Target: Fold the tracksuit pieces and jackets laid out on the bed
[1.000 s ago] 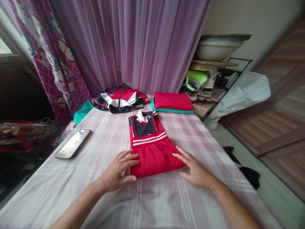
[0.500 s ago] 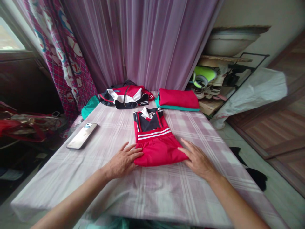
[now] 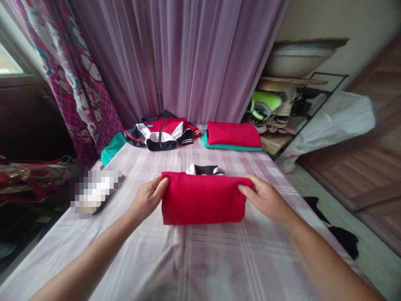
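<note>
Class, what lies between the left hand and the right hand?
The red cloth, its upper corners held by the left hand and right hand, in the head view.

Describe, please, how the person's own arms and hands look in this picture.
The left hand and right hand are bare, without gloves; no ring, watch or bracelet can be seen. The left forearm and right forearm show no sleeves up to the picture's edge and taper toward the hands.
</note>
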`<control>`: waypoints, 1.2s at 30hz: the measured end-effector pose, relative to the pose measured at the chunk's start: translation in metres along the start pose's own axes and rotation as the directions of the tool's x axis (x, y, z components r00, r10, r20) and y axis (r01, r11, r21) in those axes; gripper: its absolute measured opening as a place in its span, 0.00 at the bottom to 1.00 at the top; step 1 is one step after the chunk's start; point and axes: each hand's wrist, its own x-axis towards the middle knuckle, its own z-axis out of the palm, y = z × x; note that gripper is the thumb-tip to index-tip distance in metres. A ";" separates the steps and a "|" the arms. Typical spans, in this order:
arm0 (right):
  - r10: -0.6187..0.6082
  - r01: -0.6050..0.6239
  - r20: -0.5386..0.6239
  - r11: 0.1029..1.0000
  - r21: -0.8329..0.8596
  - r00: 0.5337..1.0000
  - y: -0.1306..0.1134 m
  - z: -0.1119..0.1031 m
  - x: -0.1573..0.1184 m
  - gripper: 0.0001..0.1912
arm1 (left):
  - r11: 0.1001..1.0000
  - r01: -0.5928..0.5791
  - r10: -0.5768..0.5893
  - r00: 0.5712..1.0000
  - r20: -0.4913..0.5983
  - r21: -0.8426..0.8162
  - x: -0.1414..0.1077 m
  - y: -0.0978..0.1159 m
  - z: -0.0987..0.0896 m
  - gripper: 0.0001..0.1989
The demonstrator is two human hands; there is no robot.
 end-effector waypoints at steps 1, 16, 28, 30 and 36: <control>0.035 -0.034 -0.071 0.999 0.013 0.997 0.007 0.009 0.019 0.19 | 0.999 0.051 -0.051 0.998 -0.044 -0.008 0.020 -0.002 0.008 0.28; 0.140 -0.231 -0.236 0.874 -0.427 0.962 0.035 0.081 0.072 0.26 | 0.953 0.106 -0.088 0.993 -0.076 0.283 0.072 -0.031 0.070 0.38; 0.186 -0.165 -0.008 0.850 -0.500 0.982 0.007 0.136 0.077 0.27 | 0.890 -0.060 0.052 0.998 0.031 0.452 0.073 0.010 0.129 0.25; 0.188 -0.170 -0.015 0.848 -0.501 0.982 0.014 0.136 0.075 0.28 | 0.890 -0.068 0.065 0.998 0.022 0.451 0.072 0.003 0.129 0.25; 0.099 -0.130 -0.087 0.849 -0.513 0.991 0.022 0.128 0.064 0.26 | 0.919 -0.064 0.090 0.995 -0.048 0.388 0.058 -0.024 0.124 0.27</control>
